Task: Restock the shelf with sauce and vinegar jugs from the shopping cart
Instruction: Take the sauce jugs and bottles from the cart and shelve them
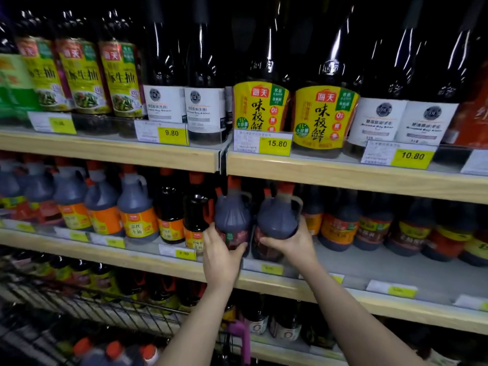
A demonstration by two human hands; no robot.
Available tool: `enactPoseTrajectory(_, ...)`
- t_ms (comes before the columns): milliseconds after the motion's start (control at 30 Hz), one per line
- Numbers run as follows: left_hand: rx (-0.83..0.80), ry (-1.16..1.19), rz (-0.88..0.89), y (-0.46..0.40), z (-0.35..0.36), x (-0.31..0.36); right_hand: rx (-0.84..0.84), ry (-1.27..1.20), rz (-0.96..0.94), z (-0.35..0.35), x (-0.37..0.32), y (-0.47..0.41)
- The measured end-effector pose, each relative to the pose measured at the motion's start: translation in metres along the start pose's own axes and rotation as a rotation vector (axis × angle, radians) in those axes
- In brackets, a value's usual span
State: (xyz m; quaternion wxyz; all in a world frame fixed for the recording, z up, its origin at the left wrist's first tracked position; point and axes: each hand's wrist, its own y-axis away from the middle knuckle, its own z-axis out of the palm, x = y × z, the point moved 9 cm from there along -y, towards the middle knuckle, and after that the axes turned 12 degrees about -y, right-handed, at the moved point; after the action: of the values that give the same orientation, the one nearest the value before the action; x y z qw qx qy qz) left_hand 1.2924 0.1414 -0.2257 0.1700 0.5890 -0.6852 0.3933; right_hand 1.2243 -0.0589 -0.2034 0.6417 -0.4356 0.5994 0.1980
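Observation:
Two dark sauce jugs with orange caps and side handles stand at the middle shelf. My left hand grips the lower body of the left jug. My right hand grips the base of the right jug, which is tilted slightly and held just above the shelf board. Both jugs sit in a gap between taller dark bottles on the left and red-labelled jugs on the right. The shopping cart is at the lower left, with several orange-capped jugs inside.
The upper shelf holds tall soy sauce bottles and yellow price tags. A bare stretch of middle shelf lies in front of the right-hand jugs. A lower shelf carries small dark bottles. The cart's wire rim runs close to my left forearm.

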Motion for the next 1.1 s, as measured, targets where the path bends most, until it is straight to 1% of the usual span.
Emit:
enactPoseTrajectory(133, 0.0, -0.004, 0.01, -0.001, 0.002, -0.005, -0.041, 0.034, 0.085, 0.01, 0.017, -0.003)
enactPoseTrajectory(367, 0.003, -0.022, 0.018, -0.004, 0.003, -0.008, -0.066, 0.043, 0.126, 0.013, 0.026, -0.004)
enactPoseTrajectory(567, -0.099, 0.019, 0.045, -0.004, -0.009, -0.01, -0.146, 0.056, 0.241, 0.012, 0.019, 0.005)
enactPoseTrajectory(633, -0.129, 0.006, 0.04, 0.001, -0.03, -0.013, -0.132, 0.067, 0.244, 0.004, 0.0, 0.015)
enactPoseTrajectory(700, -0.161, -0.027, 0.075, 0.009, -0.056, -0.018, -0.119, 0.125, 0.237, -0.003, -0.021, 0.03)
enactPoseTrajectory(767, -0.203, -0.035, 0.084, 0.022, -0.089, -0.027, -0.135, 0.156, 0.214, -0.005, -0.049, 0.051)
enactPoseTrajectory(867, -0.224, -0.044, 0.09, 0.051, -0.143, -0.043, -0.219, 0.144, 0.223, 0.004, -0.083, 0.09)
enactPoseTrajectory(967, -0.235, -0.073, 0.079, 0.092, -0.199, -0.064, -0.34, 0.119, 0.212, 0.023, -0.115, 0.138)
enactPoseTrajectory(1100, -0.199, -0.052, 0.044, 0.151, -0.271, -0.102, -0.443, 0.081, 0.209, 0.052, -0.141, 0.202)
